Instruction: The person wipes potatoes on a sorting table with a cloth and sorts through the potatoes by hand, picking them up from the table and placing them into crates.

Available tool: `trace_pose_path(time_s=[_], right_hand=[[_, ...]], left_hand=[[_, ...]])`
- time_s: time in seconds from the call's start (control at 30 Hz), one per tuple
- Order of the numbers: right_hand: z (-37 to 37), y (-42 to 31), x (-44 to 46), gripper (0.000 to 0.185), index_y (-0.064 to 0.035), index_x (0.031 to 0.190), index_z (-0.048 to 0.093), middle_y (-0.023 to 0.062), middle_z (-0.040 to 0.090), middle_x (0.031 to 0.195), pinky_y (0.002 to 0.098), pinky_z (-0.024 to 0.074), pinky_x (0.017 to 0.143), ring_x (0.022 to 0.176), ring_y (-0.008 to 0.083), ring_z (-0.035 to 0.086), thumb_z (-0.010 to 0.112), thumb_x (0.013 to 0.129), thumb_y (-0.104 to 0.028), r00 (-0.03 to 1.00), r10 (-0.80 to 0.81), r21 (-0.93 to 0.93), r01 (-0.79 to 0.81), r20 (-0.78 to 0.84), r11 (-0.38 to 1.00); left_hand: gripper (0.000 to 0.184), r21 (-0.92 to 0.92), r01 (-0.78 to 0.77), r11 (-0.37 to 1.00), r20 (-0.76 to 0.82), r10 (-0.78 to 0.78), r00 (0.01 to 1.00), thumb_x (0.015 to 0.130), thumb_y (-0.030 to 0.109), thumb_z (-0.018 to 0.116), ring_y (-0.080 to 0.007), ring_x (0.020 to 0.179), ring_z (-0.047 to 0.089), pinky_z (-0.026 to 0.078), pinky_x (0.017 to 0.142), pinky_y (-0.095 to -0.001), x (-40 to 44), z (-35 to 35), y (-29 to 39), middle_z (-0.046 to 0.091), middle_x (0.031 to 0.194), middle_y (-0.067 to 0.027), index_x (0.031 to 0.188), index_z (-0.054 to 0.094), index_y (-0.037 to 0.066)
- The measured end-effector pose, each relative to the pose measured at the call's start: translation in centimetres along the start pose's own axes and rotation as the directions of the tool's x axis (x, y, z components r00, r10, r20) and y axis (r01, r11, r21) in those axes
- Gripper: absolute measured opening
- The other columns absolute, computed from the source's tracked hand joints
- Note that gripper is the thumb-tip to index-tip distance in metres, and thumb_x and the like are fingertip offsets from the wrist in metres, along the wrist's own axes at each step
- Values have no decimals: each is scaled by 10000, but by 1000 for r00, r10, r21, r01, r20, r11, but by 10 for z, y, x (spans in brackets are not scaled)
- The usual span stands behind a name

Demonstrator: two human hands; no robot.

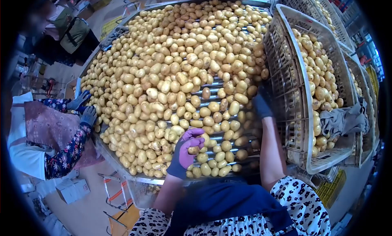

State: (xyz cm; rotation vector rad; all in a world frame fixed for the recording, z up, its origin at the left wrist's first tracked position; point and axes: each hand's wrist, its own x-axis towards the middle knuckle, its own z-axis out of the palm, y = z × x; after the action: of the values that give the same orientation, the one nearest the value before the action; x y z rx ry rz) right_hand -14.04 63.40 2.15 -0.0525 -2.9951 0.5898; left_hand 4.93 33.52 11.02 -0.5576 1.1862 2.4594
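Many yellow potatoes cover a sorting table with metal rollers. My left hand, in a dark glove with a purple palm and fingers, is over the near edge of the potatoes. Its fingers are curled, with a small brownish potato against the palm. My right hand, in a dark glove, reaches along the right side of the rollers, beside a pale plastic crate. Shadow and blur obscure its fingers, and I cannot tell whether it holds anything.
The crate on the right holds potatoes, with a grey cloth over its edge. More crates stand behind it. Across the table at left are a co-worker's gloved hands. Another person stands farther back. A cardboard box sits on the floor.
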Motion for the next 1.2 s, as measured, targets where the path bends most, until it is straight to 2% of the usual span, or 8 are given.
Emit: trace_pose_path(time_s=[0.1,0.4,0.63,0.83,0.9,1.03,1.1,1.2], right_hand=[[3,-6,-36,484,-10,1329,423,149,598,1077,347,493,764,909,186,578,568,870,-58,987,-143,521,85,72,849],[-74,-122,-95,698,-32,1439,291,121,417,1378,318,412,1005,1196,186,478,662,855,-118,926,-332,944,-68,180,323],[-76,-129,-110,539,-58,1392,345,77,454,1293,364,438,989,1139,172,507,575,911,-136,702,-420,626,-708,575,-327],[-44,-112,-102,188,-78,1082,619,17,615,963,328,507,770,880,175,604,562,909,-126,750,-186,758,-555,634,342],[-40,-112,-82,241,-61,1088,608,75,630,1023,334,514,745,898,222,610,569,851,-68,824,-555,263,565,-120,782],[-49,-143,-50,335,-111,1107,605,111,623,1095,345,516,758,985,222,599,618,775,-70,831,-512,-69,536,215,841],[-45,-156,-40,353,-128,1077,640,102,641,1068,342,526,746,999,212,612,687,727,-141,815,-482,-200,556,321,807],[-42,-167,-30,215,-105,938,714,80,677,1002,341,548,739,975,224,651,691,746,-200,750,-293,-276,531,592,801]], left_hand=[[285,-121,-67,990,-16,65,998,893,83,492,-101,778,562,478,666,-214,3,4,-8,591,1005,-59,1163,540,4],[350,-54,-12,998,-38,10,999,956,148,499,-93,777,542,466,653,-219,-6,24,13,593,1006,-66,1268,478,-9],[351,-122,-46,991,-25,43,999,968,170,478,-85,787,537,460,657,-208,-31,18,9,576,1034,-52,1269,480,-10],[379,231,-171,958,-207,220,953,957,197,496,-115,772,555,463,700,-236,-116,-42,6,595,943,-64,1250,497,-43],[343,323,18,946,-340,98,935,946,213,521,-134,734,573,467,697,-258,-155,-61,12,606,876,-58,1197,559,-17],[305,662,333,671,-528,103,843,945,243,532,-155,746,586,468,709,-275,-197,-116,-17,612,867,-40,1144,606,24],[285,915,403,17,-333,594,732,939,262,543,-205,822,599,477,751,-323,-196,-128,-22,630,921,-67,1113,619,49],[242,911,195,363,-396,640,659,915,197,577,-266,962,597,472,852,-373,-150,-59,9,617,1034,-139,1089,613,33]])
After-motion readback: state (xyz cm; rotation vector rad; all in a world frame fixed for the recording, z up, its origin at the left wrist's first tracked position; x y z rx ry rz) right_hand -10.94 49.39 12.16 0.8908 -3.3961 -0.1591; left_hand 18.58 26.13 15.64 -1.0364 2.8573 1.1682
